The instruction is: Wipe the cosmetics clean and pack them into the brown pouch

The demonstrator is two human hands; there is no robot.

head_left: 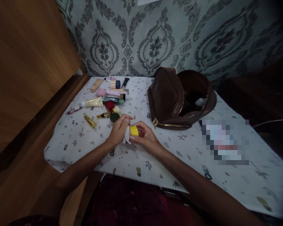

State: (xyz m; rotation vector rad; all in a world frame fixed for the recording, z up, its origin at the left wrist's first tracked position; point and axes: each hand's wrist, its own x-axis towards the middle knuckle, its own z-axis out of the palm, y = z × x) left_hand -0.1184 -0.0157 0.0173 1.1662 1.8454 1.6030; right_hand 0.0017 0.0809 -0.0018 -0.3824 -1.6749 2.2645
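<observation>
Over the front middle of the table my two hands meet. My right hand (147, 136) is closed on a small round yellow container (134, 130) with its fingertips. Pressed against the container's left side is a white tissue (126, 135), gripped in my left hand (118, 131). Just beyond my left hand lie a dark green round compact (114, 117), a red round compact (109, 105) and a gold and dark lipstick tube (104, 115). A gold tube (90, 121) rests farther left.
A brown bag (166, 94) stands unzipped at the back right, a pale item inside. Tubes, a blue-lidded jar (115, 84) and a pink brush (110, 92) lie at the back left. A blurred-out flat object (223, 141) is at right. Wooden furniture (30, 62) borders the left.
</observation>
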